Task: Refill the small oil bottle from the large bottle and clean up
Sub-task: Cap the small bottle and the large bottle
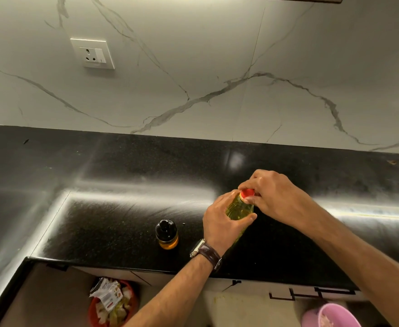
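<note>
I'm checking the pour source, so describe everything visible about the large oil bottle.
The large clear plastic bottle of yellow oil stands on the black speckled stone counter, right of the small dark-capped bottle. Its round red screw cap is on. The left hand grips its body; the right hand's fingers pinch the cap.

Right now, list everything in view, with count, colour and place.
large oil bottle: one, clear with yellow oil, on the countertop, held
red cap: one, on the large oil bottle
small oil bottle: one, black top, amber base, left of the large one
countertop: one, black
wall socket: one, white, marble wall
waste bin: one, red, floor below
pink tub: one, bottom right
wristwatch: one, brown strap, left wrist
left hand: grips the bottle's body
right hand: pinches the cap
</note>
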### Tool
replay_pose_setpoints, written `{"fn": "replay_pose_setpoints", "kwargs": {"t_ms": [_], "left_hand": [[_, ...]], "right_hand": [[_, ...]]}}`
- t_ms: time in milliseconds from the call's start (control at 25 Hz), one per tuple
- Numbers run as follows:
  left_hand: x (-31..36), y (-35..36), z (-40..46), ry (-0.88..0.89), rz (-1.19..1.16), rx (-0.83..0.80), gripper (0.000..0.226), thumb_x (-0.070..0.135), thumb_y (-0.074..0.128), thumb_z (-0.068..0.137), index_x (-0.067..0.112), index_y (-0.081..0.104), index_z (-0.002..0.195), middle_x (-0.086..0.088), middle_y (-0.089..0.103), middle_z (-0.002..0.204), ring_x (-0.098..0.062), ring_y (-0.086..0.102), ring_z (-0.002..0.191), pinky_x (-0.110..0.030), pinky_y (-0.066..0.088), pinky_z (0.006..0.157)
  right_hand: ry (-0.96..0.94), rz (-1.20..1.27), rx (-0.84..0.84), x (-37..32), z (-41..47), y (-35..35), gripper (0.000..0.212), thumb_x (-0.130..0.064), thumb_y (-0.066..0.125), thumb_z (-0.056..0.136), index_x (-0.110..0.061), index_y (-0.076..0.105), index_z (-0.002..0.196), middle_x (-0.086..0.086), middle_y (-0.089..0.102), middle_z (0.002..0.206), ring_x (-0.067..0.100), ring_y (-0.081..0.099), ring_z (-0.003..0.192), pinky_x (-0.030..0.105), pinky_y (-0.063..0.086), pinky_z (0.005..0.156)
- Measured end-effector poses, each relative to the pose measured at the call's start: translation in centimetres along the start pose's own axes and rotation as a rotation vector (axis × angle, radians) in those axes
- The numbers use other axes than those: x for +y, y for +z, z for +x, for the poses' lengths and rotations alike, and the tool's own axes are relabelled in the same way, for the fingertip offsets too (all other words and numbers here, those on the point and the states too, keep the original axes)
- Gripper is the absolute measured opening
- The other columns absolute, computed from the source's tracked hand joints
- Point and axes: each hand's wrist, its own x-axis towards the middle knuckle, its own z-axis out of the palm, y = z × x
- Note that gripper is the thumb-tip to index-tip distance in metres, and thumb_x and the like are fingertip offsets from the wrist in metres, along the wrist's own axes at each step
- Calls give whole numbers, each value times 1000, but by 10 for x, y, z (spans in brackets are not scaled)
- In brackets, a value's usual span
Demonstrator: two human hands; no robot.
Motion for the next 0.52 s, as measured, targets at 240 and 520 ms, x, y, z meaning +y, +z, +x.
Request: {"fn": "replay_pose_setpoints", "kwargs": {"t_ms": [240, 520], "left_hand": [[-12, -48, -70, 111, 82, 15, 63, 67, 72, 85, 28, 63, 133, 16, 62, 130, 4, 58, 120, -23, 54, 96], [-180, -182, -128, -117, 750, 43, 104, 87, 52, 80, 8, 53, 148, -7, 44, 160, -27, 36, 152, -55, 42, 115]], "right_hand": [[14, 138, 136, 4, -8, 12, 39, -34, 77, 90, -34, 70, 128, -7, 65, 116, 8, 64, 98, 28, 58, 90], [94, 284, 212, 2, -15, 34, 52, -36, 85, 81, -32, 67, 130, -13, 67, 109, 4, 63, 95, 30, 57, 87]]}}
